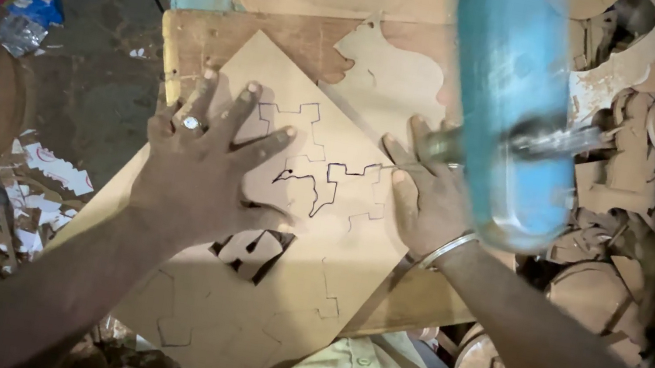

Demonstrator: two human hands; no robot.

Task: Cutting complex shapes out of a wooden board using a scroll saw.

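While both hands press the thin tan fibreboard sheet (267, 227) flat | left hand (202, 167) fingers splayed | right hand (422, 200) fingers apart beside the blue saw arm (509, 108) | best kept clear of the cut.

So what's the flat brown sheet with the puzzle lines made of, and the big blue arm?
The sheet looks like thin fibreboard or plywood: matt tan, stiff, with cleanly sawn edges. The blue arm seems to be painted metal, as its paint is worn and smooth. The left hand and right hand press the sheet flat.
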